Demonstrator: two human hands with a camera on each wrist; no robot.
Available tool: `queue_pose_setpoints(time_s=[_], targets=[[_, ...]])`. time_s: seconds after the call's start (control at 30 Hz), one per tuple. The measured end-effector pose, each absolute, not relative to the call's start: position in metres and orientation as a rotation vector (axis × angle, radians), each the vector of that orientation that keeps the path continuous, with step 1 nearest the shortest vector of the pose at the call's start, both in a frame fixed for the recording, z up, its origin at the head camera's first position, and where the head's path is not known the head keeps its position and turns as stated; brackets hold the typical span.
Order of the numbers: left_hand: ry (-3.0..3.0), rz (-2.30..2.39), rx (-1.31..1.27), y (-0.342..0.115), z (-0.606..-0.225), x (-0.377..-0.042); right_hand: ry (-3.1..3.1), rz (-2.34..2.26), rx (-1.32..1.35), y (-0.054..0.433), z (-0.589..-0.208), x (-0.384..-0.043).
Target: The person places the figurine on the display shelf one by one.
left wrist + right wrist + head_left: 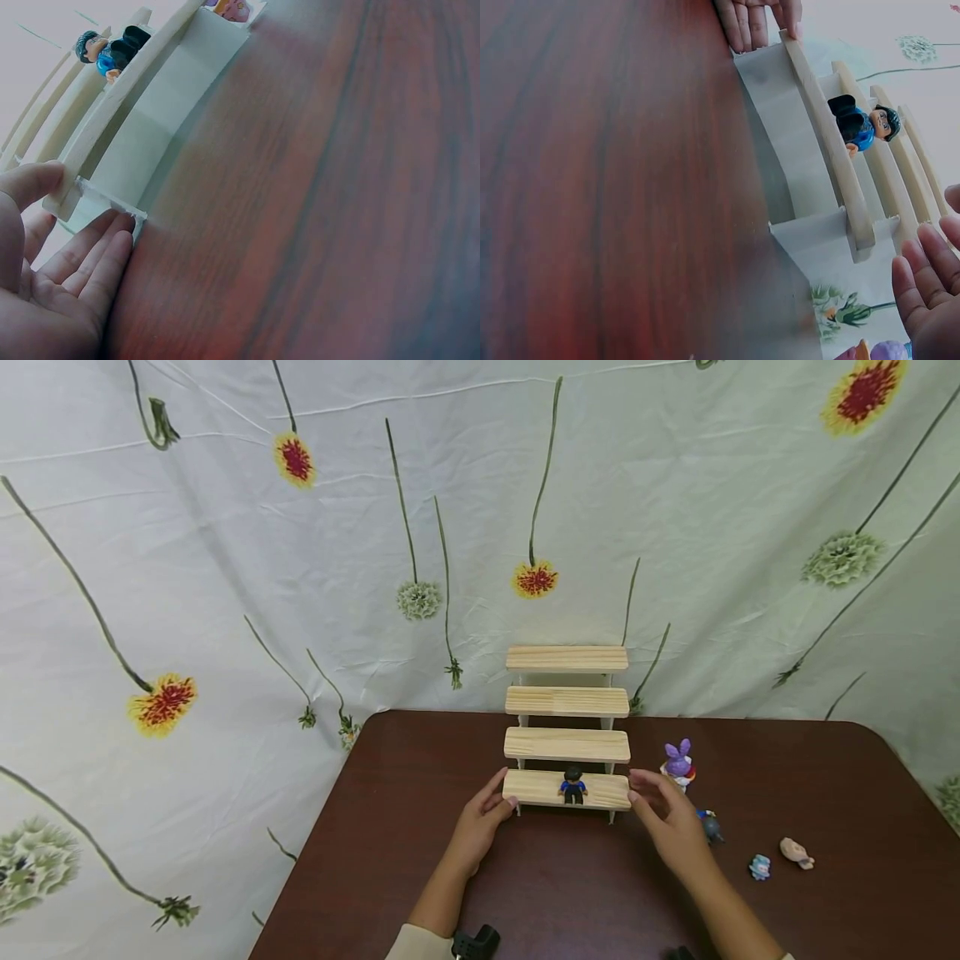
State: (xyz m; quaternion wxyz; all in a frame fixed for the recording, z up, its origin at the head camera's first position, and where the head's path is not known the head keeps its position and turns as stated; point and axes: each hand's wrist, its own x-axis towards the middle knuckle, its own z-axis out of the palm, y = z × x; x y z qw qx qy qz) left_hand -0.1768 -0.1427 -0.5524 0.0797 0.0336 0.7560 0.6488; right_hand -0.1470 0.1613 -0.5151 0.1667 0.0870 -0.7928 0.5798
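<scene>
A wooden four-step display stand [566, 745] with white supports stands on the table. A toy figure [573, 787] with black hair, blue top and black legs sits on its lowest step. My left hand [480, 825] holds that step's left end between thumb and index finger; in the left wrist view its other fingers [94, 262] reach to the white support. Beside the right end is my right hand [671, 822]. Its fingers [924, 277] are extended and hold nothing, slightly apart from the step in the right wrist view.
Right of the stand are a purple rabbit-eared toy [678, 762], a dark grey toy [709, 827] partly behind my right hand, a small blue toy [760, 867] and a pale pink toy [796, 852]. A flowered cloth [337, 543] hangs behind the dark brown table [405, 777].
</scene>
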Motion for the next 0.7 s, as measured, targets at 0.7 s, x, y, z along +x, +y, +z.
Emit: queue_pose_setpoints(time_s=[0.7], targets=[[2.265,1.939,0.084,-0.142,-0.549,-0.176,-2.400,1.434,0.111,0.185,-0.529,-0.118]])
